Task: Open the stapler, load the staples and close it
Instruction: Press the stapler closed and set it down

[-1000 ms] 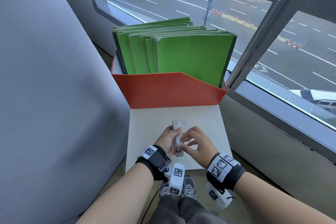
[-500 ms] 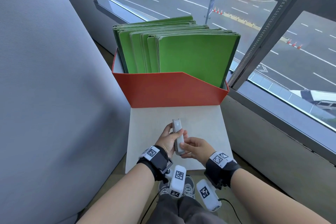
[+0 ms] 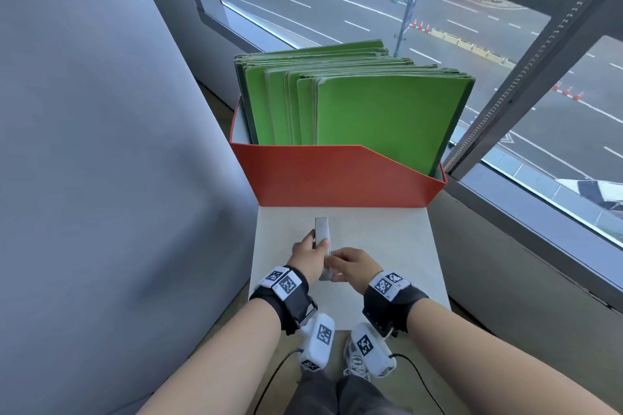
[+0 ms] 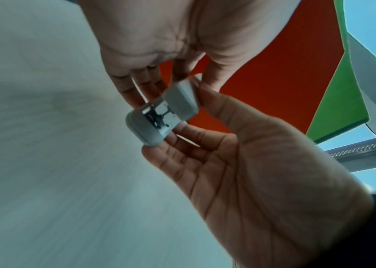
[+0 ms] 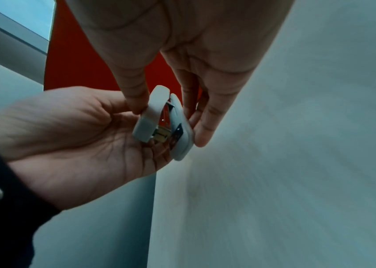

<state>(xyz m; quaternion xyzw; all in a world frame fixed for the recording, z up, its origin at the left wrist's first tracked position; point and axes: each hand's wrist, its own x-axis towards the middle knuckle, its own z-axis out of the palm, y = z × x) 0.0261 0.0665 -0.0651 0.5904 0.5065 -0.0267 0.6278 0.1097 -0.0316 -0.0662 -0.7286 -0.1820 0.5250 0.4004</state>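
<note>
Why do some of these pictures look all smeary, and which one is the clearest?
Head view: sharpest, lit by daylight from the window, though straight frames bend at the edges. Left wrist view: the table is streaked with blur, while the stapler between both hands stays fairly clear. Right wrist view: dimmer, with similar streaks and a soft stapler.

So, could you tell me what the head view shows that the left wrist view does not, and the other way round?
Only the head view shows the stapler from above, lengthwise over the white table, plus the full stack of green folders in the orange box and the road outside. Only the left wrist view shows the stapler end-on, its two grey halves parted with shiny metal between them. Both show the left hand and right hand gripping the stapler, with the orange box behind.
</note>
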